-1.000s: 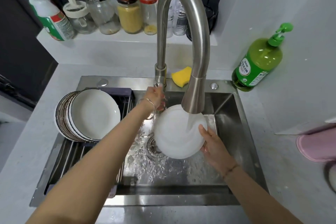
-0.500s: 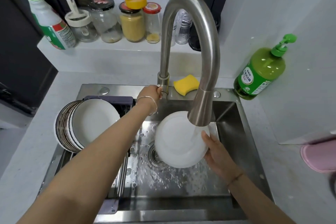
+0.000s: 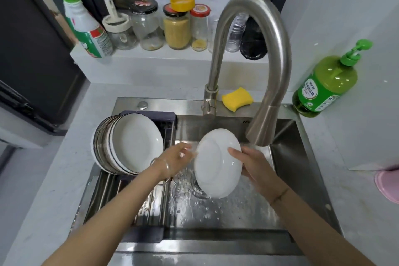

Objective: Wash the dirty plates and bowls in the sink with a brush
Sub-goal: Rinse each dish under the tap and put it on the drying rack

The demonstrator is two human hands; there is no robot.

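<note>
At the centre of the frame, the right hand (image 3: pixel 255 165) grips a tilted white plate (image 3: pixel 213 168) by its right rim over the sink (image 3: pixel 295 157). The blurred left hand (image 3: pixel 176 157) reaches its loosely straightened fingers to the plate's left rim. Washed plates (image 3: pixel 129 144) stand stacked centre-left.

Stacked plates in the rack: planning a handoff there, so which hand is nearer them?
Left. The left hand hovers just right of the stack; the right hand grips the held plate farther right, over the sink.
</note>
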